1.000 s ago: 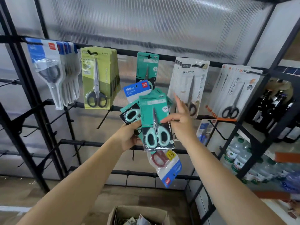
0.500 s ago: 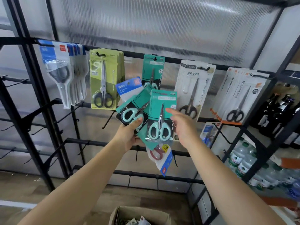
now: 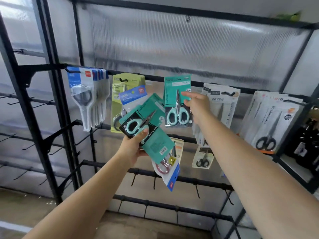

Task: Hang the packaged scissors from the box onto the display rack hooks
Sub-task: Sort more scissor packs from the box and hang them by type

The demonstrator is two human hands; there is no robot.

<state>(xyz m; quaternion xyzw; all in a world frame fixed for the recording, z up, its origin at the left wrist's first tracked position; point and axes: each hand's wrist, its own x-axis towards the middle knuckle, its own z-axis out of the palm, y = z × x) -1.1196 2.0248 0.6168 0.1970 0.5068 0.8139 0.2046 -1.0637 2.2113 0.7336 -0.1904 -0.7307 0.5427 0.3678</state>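
Black wire display rack [image 3: 57,107] stands against frosted panels, hung with rows of packaged scissors. A person's right hand [image 3: 196,106] pinches a teal scissors pack [image 3: 177,102] held upright at the top rail. Their left hand [image 3: 136,144] grips a fanned bundle of packs [image 3: 148,128] just below.

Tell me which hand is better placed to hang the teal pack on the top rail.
The right hand: it already holds the teal pack up at the top rail. The left hand is lower, gripping a bundle of packs.
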